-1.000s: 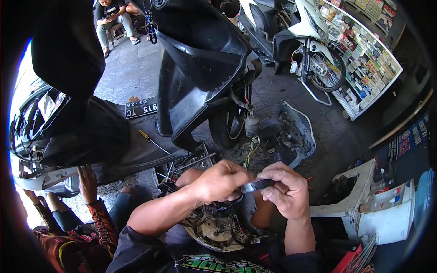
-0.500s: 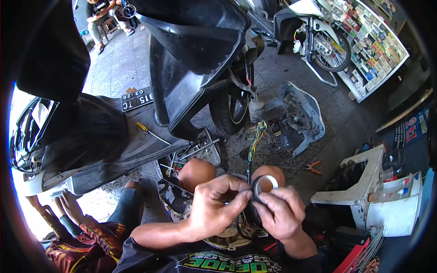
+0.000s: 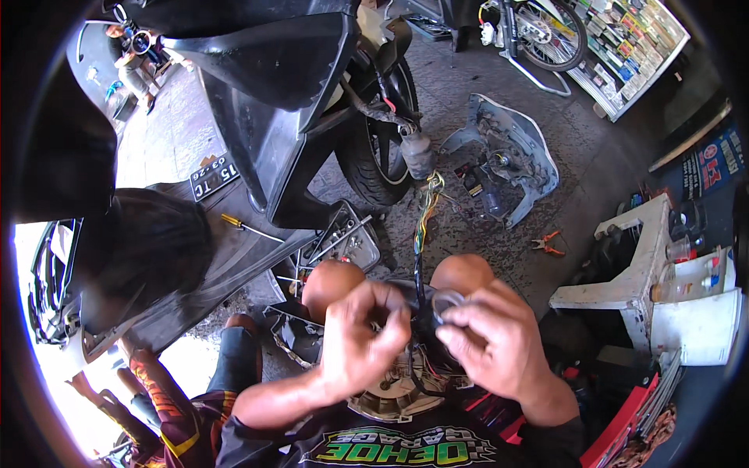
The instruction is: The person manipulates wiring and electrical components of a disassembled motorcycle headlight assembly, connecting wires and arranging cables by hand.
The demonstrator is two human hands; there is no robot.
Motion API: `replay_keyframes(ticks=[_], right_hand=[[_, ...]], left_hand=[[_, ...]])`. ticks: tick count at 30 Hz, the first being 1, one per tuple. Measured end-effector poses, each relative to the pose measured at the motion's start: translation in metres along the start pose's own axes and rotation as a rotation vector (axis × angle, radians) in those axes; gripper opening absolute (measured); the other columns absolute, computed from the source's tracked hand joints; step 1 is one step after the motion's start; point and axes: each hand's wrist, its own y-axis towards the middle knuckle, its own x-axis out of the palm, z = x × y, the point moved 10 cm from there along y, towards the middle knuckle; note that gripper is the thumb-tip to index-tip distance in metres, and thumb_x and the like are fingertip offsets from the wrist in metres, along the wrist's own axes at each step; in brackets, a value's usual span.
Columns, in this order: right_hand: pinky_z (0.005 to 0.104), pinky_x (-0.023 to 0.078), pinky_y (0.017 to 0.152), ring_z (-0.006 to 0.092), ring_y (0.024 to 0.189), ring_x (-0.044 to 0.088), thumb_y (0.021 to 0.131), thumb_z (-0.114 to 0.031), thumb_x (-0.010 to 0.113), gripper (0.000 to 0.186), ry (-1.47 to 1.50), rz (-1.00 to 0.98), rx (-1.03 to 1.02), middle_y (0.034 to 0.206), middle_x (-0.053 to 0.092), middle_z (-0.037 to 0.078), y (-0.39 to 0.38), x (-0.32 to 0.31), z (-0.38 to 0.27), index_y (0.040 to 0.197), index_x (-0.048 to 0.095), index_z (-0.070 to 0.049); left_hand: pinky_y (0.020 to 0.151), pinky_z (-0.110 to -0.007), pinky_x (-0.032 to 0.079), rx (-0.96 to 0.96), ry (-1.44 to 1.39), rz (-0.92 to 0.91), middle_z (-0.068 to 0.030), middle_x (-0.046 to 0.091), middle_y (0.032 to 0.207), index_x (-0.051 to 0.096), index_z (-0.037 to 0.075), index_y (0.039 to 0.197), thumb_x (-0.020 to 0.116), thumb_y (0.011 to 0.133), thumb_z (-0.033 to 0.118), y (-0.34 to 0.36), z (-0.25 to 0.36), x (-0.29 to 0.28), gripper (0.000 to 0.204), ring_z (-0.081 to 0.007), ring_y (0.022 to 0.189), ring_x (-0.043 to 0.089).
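A wiring harness wrapped in black (image 3: 418,273) runs up between my knees, and its bare coloured wires (image 3: 427,210) fan out at the far end. To its left, my left hand (image 3: 360,331) is closed, thumb against curled fingers; blur hides whatever they may pinch. My right hand (image 3: 499,339), on the other side, grips a roll of black tape (image 3: 446,301) between thumb and fingers, close beside the harness. Below both hands, a round headlight-like housing (image 3: 394,394) with more wires rests in my lap.
A scooter with a black front panel (image 3: 257,86) stands ahead-left. On its floorboard lies a screwdriver (image 3: 248,227), beside a tool tray (image 3: 355,242). A removed fairing (image 3: 519,156) and orange-handled pliers (image 3: 548,243) lie ahead-right. A white stool (image 3: 616,292) stands right; another person's arm (image 3: 160,390) is at left.
My hands have moved apart, the left one drawing away from the harness. The tape roll has turned more edge-on in my right hand. The whole view has shifted slightly.
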Motion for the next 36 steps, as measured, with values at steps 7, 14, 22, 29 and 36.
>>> replay_keyframes(ticks=[7, 14, 22, 29, 36], right_hand=[[0.0405, 0.051, 0.080, 0.0311, 0.088, 0.065, 0.091, -0.007, 0.068, 0.011, 0.186, -0.039, 0.109, 0.092, 0.068, 0.015, 0.027, 0.014, 0.049, 0.098, 0.069, 0.002], [0.0380, 0.054, 0.068, 0.0279, 0.071, 0.070, 0.096, -0.009, 0.063, 0.015, 0.236, -0.120, 0.253, 0.085, 0.068, 0.016, 0.040, 0.023, 0.076, 0.098, 0.068, 0.005], [0.0367, 0.055, 0.070, 0.0235, 0.072, 0.071, 0.096, -0.009, 0.064, 0.015, 0.306, -0.166, 0.314, 0.085, 0.069, 0.015, 0.040, 0.028, 0.093, 0.097, 0.068, 0.005], [0.0402, 0.051, 0.077, 0.0298, 0.081, 0.065, 0.091, -0.012, 0.072, 0.013, 0.211, -0.112, 0.160, 0.087, 0.067, 0.014, 0.030, 0.017, 0.073, 0.093, 0.069, 0.001], [0.0417, 0.050, 0.081, 0.0337, 0.088, 0.063, 0.089, -0.012, 0.075, 0.017, 0.275, -0.032, 0.187, 0.090, 0.068, 0.016, 0.015, 0.013, 0.078, 0.094, 0.067, 0.003]], left_hand=[[0.064, -0.029, 0.047, -0.193, 0.309, 0.003, -0.0034, 0.066, 0.074, 0.071, -0.001, 0.096, 0.064, 0.090, 0.014, 0.044, -0.022, 0.000, 0.019, -0.0086, 0.066, 0.058], [0.070, -0.031, 0.053, -0.464, 0.070, -0.231, -0.0113, 0.072, 0.084, 0.070, -0.006, 0.099, 0.060, 0.092, 0.017, 0.064, -0.075, 0.015, 0.025, -0.0155, 0.074, 0.066], [0.068, -0.028, 0.056, -0.661, -0.362, -0.274, -0.0098, 0.069, 0.087, 0.067, -0.006, 0.101, 0.067, 0.090, 0.008, 0.058, -0.113, 0.035, 0.017, -0.0169, 0.077, 0.068], [0.070, -0.030, 0.052, -0.460, 0.079, -0.277, -0.0077, 0.073, 0.087, 0.072, 0.000, 0.100, 0.077, 0.086, 0.026, 0.055, -0.065, 0.023, 0.030, -0.0137, 0.073, 0.068], [0.082, -0.042, 0.053, 0.212, 0.812, 0.023, -0.0139, 0.071, 0.101, 0.074, 0.004, 0.103, 0.073, 0.085, 0.018, 0.045, 0.012, 0.021, 0.023, -0.0339, 0.084, 0.066]])
